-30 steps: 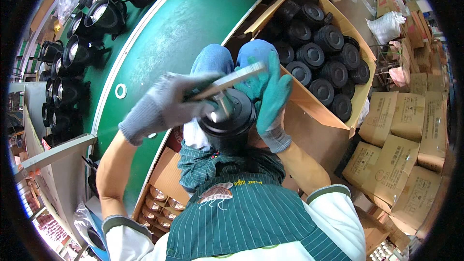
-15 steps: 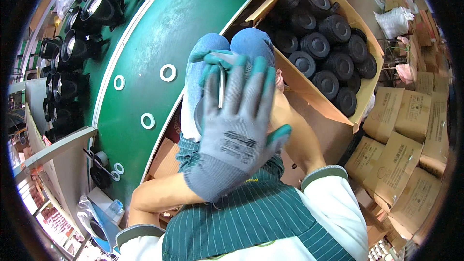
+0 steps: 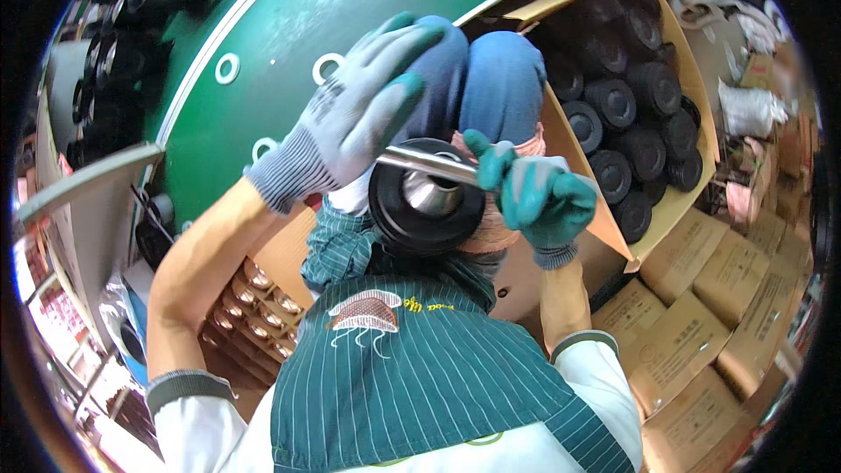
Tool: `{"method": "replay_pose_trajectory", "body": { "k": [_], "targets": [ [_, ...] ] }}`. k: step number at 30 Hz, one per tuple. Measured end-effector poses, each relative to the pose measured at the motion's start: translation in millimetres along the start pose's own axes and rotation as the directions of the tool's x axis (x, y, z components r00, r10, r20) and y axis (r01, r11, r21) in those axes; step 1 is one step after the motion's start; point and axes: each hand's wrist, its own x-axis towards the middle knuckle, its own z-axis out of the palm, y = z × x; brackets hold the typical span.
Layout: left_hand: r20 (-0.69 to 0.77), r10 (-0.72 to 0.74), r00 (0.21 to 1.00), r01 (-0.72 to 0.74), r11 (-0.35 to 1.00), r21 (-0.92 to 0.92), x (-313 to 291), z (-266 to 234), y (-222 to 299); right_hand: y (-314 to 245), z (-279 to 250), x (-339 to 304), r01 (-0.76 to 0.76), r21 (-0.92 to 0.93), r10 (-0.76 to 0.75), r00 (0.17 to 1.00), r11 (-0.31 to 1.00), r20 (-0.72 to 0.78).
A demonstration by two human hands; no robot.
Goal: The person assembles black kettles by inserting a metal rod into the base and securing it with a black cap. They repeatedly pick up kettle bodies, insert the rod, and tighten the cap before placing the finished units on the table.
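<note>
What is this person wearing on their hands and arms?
Both hands wear grey knitted work gloves with ribbed cuffs; the left hand and the right hand have a teal coating over fingers and palm. The forearms are bare. Short white sleeves end in grey ribbed bands near the elbows, under a green pinstriped apron bearing a small printed emblem.

Head-worn fisheye, steeply downward, close

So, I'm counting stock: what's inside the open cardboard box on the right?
The cardboard box holds round black parts packed in rows, faces up. The person's knees and right hand cover its near left corner, and anything beneath the top layer is hidden.
</note>
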Motion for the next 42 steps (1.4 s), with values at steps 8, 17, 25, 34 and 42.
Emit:
{"method": "replay_pose_trajectory", "body": {
  "k": [8, 17, 25, 34, 42],
  "targets": [
    [0.031, 0.171, 0.985, -0.172, 0.984, 0.054, 20.1, 16.3, -51.0, -24.5, 33.6, 20.4, 0.118, -0.697, 0.152, 0.938, 0.707, 0.313],
    [0.208, 0.333, 0.92, -0.345, 0.938, 0.024, 58.7, 37.0, -73.5, -31.1, 59.2, 47.7, 0.37, -0.842, 0.47, 0.706, 0.393, 0.529],
    [0.13, 0.547, 0.827, -0.54, 0.837, -0.088, 80.7, 52.5, -81.7, -12.5, 80.1, 54.9, 0.428, -0.816, 0.649, 0.502, 0.388, 0.571],
    [0.035, 0.703, 0.711, -0.655, 0.679, -0.33, 116.6, 108.9, -72.5, 43.9, 121.9, 69.6, 0.37, -0.892, 0.442, 0.776, 0.259, 0.45],
    [0.12, 0.314, 0.942, -0.3, 0.946, -0.123, 88.5, 54.8, -52.9, 13.8, 112.1, 62.2, 0.322, -0.91, 0.331, 0.856, 0.261, 0.398]
  ]
}}
